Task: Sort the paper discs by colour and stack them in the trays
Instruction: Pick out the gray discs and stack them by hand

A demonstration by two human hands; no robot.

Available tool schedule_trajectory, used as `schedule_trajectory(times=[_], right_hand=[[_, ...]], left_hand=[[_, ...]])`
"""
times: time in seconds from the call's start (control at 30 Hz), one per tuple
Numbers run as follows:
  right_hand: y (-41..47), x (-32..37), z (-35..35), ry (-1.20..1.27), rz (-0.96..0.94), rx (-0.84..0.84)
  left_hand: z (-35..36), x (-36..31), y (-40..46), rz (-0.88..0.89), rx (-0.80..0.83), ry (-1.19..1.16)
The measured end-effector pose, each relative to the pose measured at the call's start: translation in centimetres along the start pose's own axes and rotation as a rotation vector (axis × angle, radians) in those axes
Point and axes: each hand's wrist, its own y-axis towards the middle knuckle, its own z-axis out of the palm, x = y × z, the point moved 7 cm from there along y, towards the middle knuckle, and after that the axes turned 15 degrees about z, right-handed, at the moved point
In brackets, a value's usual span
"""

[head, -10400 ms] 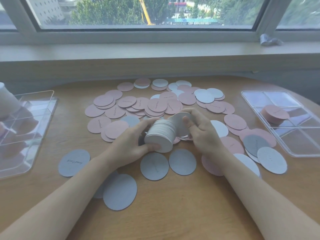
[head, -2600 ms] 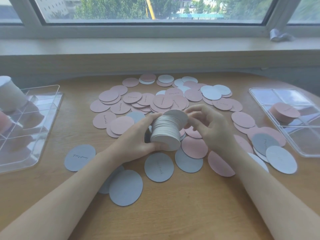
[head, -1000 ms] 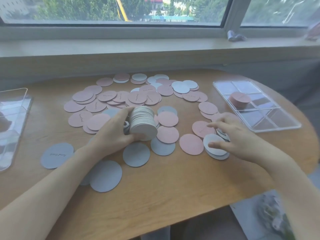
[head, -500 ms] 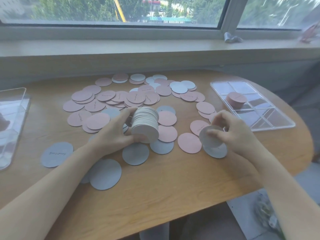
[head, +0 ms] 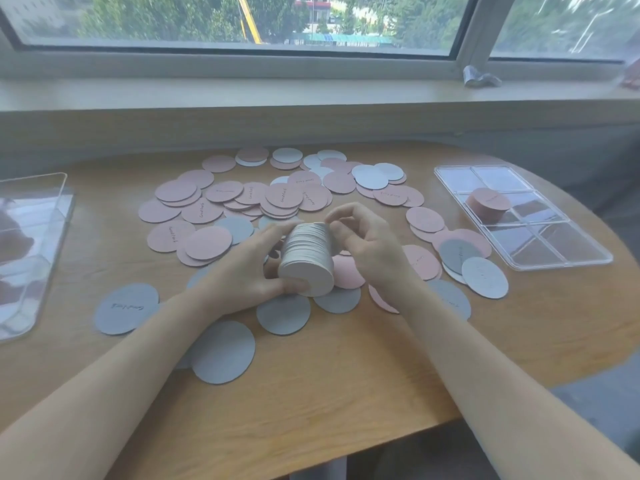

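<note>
At the left edge of the frame we see a clear tray (head: 52, 216), cut off by the border, its contents too blurred to name. Between it and the spread of discs lies a strip of bare worktop (head: 104, 237); the widest bare stretch runs along the lower middle of the frame, ending at the worktop's curved front edge.

Just left of centre our left hand (head: 242, 275) curls round a thick stack (head: 306, 261) of grey discs held on its side, thumb under the near face. Our right hand (head: 367, 244) sits against the stack's far end, fingers bent and pinching at its top edge; whether a single disc is between them we cannot tell.

Loose pink discs (head: 242, 199) overlap above the hands, some with small handwriting. Grey discs (head: 221, 351) lie singly below and left of the hands, with more grey ones (head: 485, 277) right of the right wrist, just beside the second tray.

That divided clear tray (head: 554, 251) sits in the right of the frame near the worktop's curved rim, holding a short pink stack (head: 488, 204) in a middle left compartment.

The worktop is pale wood. Across the top of the frame run a sill (head: 242, 91) and window (head: 242, 22) with trees outside.
</note>
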Motion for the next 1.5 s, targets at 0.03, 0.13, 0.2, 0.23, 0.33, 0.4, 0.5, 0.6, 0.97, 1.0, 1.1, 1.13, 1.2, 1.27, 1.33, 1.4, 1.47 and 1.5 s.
schedule_trajectory(times=[0.03,0.13,0.2,0.23,0.33,0.4,0.5,0.6,0.97,1.0,1.1,1.13,1.2,1.27,1.33,1.4,1.47,1.5], right_hand=[[0.0,-0.3,0.5,-0.009,0.002,0.026],[-0.3,-0.9,1.6,-0.092,-0.009,0.106],[-0.7,-1.1,1.9,-0.149,-0.007,0.17],[-1.0,-1.0,1.6,-0.204,-0.022,0.166],[-1.9,-1.0,-2.0,-0.385,-0.107,-0.052],[-2.9,-1.8,-6.4,-0.524,-0.114,-0.323],[-4.5,-4.7,-12.9,-0.785,0.123,-0.573],[-5.8,-7.4,-15.9,-0.955,0.375,-0.571],[-5.0,-6.6,-15.8,-1.094,0.284,-0.458],[-5.0,-6.4,-15.8,-1.115,0.259,-0.471],[-5.2,-5.0,-16.5,-1.051,0.165,-0.575],[-5.4,-4.5,-16.7,-1.03,0.13,-0.615],[-5.7,-3.6,-17.0,-1.013,0.063,-0.679],[-6.0,-2.7,-16.5,-1.014,-0.013,-0.724],[-5.9,-2.1,-15.7,-0.969,-0.071,-0.722],[-5.3,-1.7,-14.6,-0.872,-0.128,-0.667],[-4.3,-1.6,-13.4,-0.762,-0.177,-0.582],[-3.7,-1.6,-12.7,-0.732,-0.203,-0.533]], left_hand=[[0.0,0.0,0.1,0.01,0.006,0.017],[0.1,-0.1,0.1,0.01,0.029,0.048],[0.2,-0.1,0.2,0.012,0.034,0.038],[0.2,0.0,0.2,0.013,0.034,0.034],[0.1,-0.1,0.2,0.008,0.024,0.028],[0.1,-0.1,0.1,0.005,0.023,0.02],[0.2,0.0,0.1,-0.002,0.033,0.031],[0.2,-0.2,0.2,0.014,0.026,0.026],[0.1,-0.3,0.1,0.026,0.02,0.002],[0.1,-0.4,0.1,0.025,0.018,0.001],[0.0,-0.5,0.0,0.023,0.013,0.003],[0.0,-0.5,0.0,0.02,0.013,0.007],[-0.1,-0.5,0.1,0.015,0.009,0.018],[-0.1,-0.5,0.1,0.016,0.009,0.024],[0.0,-0.4,0.1,0.023,0.012,0.017],[0.1,-0.2,0.1,0.014,0.017,0.005],[0.1,-0.1,0.1,0.007,0.019,0.0],[0.1,-0.1,0.1,0.009,0.02,-0.003]])
